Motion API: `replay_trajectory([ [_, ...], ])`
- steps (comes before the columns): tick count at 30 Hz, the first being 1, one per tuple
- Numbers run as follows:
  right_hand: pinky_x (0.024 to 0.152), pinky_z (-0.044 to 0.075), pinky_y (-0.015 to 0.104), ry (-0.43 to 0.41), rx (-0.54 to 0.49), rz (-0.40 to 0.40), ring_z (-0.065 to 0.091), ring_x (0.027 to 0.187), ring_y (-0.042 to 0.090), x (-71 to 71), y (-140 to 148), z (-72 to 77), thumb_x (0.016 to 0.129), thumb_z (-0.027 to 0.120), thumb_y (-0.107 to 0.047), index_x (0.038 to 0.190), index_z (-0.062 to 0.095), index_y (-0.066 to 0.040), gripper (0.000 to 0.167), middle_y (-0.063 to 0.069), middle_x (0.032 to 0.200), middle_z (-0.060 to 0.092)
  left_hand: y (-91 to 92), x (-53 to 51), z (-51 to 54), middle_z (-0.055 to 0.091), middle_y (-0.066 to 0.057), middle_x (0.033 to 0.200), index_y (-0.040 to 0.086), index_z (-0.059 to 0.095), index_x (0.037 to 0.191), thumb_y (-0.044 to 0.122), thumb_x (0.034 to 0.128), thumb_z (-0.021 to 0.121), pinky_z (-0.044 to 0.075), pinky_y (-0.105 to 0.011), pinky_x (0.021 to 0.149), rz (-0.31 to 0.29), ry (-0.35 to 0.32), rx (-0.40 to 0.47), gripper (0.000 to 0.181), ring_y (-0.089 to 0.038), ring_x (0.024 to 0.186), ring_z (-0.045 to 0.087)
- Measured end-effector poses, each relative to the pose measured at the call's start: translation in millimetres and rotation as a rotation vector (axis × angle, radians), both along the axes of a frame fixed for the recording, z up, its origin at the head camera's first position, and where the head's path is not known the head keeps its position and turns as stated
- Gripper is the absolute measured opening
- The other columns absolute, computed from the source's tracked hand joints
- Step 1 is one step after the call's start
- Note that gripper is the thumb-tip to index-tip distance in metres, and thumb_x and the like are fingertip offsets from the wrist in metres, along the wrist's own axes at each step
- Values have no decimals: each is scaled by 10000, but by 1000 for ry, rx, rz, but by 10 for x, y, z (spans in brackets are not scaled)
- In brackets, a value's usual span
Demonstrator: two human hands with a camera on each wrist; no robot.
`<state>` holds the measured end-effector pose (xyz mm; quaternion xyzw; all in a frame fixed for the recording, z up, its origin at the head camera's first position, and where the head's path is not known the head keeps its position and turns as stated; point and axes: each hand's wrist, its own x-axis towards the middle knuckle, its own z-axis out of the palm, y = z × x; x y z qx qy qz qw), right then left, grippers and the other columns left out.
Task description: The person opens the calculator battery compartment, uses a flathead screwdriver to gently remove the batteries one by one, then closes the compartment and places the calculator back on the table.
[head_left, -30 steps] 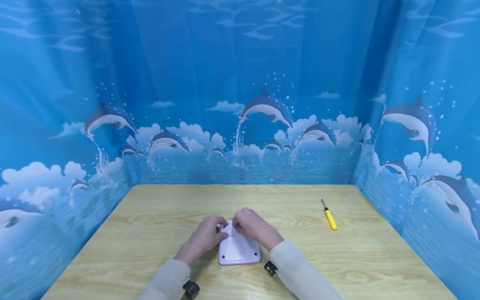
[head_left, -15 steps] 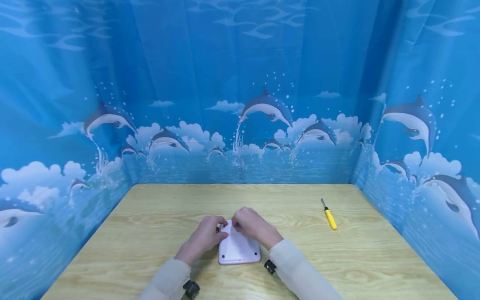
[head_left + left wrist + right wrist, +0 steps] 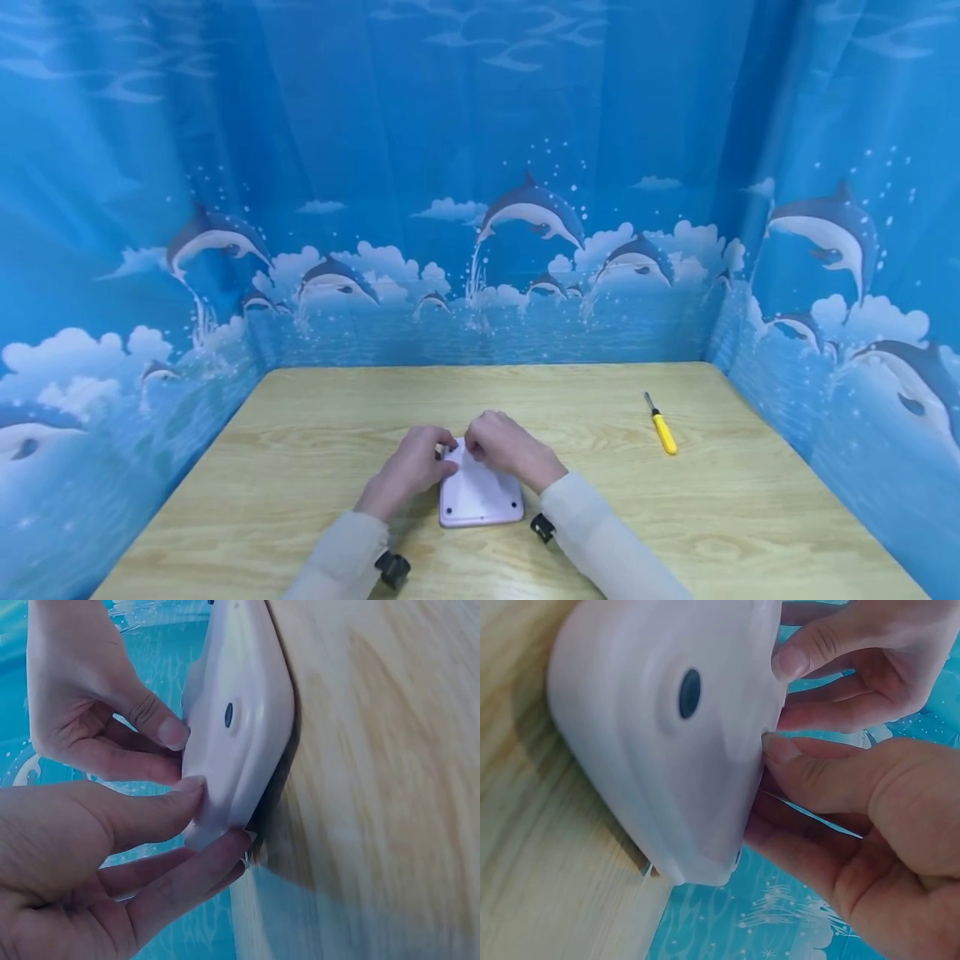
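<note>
- Items counted: one pale device (image 3: pixel 482 492) and one yellow-handled screwdriver (image 3: pixel 662 429); two black dots (image 3: pixel 513 505) are seen near the device's near corners from the head view.
- Both forearms are angled inward from the near side of the desk (image 3: pixel 300 450), and the two hands are brought together at the device's far end.
- The left far corner is pinched by the left hand (image 3: pixel 412 467), thumb on the upper face; its grip is parted only by the device's thickness.
- The far edge is pinched by the right hand (image 3: pixel 506 448), its grip narrowed likewise.
- The device is placed about midway between the desk's left and right edges, its long axis directed toward the far edge.
- The screwdriver is laid toward the far right corner, shaft pointed at the far edge.
</note>
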<state>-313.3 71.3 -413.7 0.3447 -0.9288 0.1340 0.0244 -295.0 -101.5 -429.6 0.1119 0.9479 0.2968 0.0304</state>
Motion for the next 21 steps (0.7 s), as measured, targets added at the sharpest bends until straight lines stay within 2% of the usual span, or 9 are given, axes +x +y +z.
replay_trajectory([
  [7,594,454,126,5,25,27,510,597,22,-11,-15,50,875,685,59,870,786,-75,167,11,743,731,26,4,34,745,-115,1135,75,746,1135,69,856,813,611,-365,801,48,-50,15,286,-203,925,704],
  [12,579,439,123,-6,26,36,488,587,21,-5,-20,34,874,674,69,863,781,-70,175,4,725,714,4,-3,42,748,-106,1105,74,751,1115,64,852,814,611,-348,777,38,-64,21,271,-188,898,704],
  [16,617,484,124,-12,18,29,563,628,33,1,-8,32,877,694,56,906,789,-69,160,24,789,754,1,-11,44,748,-100,1106,78,753,1117,68,857,812,607,-332,765,30,-74,24,267,-176,890,696],
  [21,735,559,145,-33,13,2,707,796,93,3,20,38,888,717,28,989,796,-75,164,66,948,799,15,-12,61,747,-102,1112,77,753,1122,65,861,807,607,-339,767,21,-70,19,266,-180,896,693],
])
